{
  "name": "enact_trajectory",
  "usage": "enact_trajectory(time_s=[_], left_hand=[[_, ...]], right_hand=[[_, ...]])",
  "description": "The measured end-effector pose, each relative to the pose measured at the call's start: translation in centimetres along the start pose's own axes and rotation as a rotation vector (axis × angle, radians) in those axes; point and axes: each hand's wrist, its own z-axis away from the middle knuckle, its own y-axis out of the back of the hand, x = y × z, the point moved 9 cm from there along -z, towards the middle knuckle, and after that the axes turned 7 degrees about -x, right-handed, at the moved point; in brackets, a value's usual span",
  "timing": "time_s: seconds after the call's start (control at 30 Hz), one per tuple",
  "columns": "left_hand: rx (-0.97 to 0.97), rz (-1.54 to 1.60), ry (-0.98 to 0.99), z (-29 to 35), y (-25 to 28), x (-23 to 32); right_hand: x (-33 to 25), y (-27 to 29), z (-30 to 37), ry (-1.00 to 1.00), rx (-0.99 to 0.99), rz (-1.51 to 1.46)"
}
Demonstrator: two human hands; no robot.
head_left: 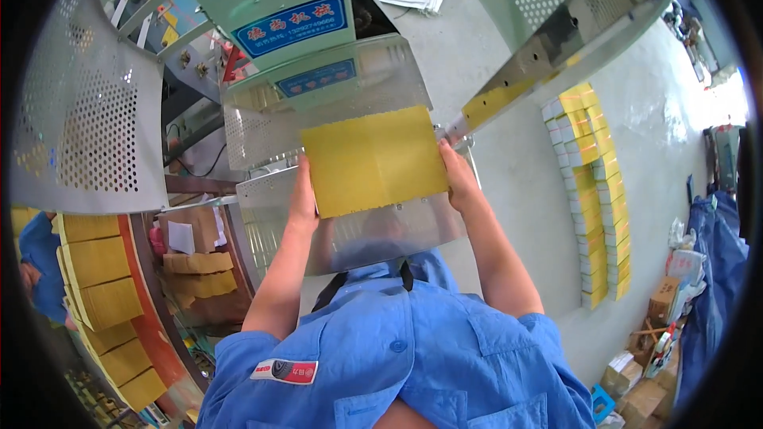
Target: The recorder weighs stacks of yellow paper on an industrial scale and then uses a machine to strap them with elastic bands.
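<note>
Yellow sheet stack (373, 160): lies flat on the shiny metal tray (358, 234) of the green machine (278, 16), tilted slightly; long axis runs left to right.
Left hand (302, 191): grasps the stack's left edge.
Right hand (458, 175): grasps the stack's right edge.
Nearby: perforated metal guard (87, 127) at left; yellow packs (592, 191) stacked in a row on the floor at right; cardboard boxes (644, 349) lower right.

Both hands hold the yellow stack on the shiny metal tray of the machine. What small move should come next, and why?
Probably slide the yellow paper stack a little further up the metal tray toward the green machine. The left hand and right hand grip its two side edges, and its lower edge lies partway up the tray.
</note>
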Motion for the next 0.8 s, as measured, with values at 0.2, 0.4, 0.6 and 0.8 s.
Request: enact_trajectory(time_s=[0.2,0.4,0.6,0.8], left_hand=[[-0.068,-0.042,-0.065,-1.4,-0.8,-0.7],[0.027,-0.051,-0.171,-1.9,-0.8,1.5],[0.071,0.01,-0.083,-2.5,-1.1,2.8],[0.071,-0.172,-0.253,-2.3,0.2,2.7]], right_hand=[[-1.3,-3.4,-0.5,0.116,-0.051,-0.063],[-6.3,-5.4,-1.4,0.178,-0.17,-0.007],[-4.4,-3.7,-4.1,0.077,-0.139,0.027],[-4.5,-4.2,-4.6,0.052,-0.14,-0.051]])
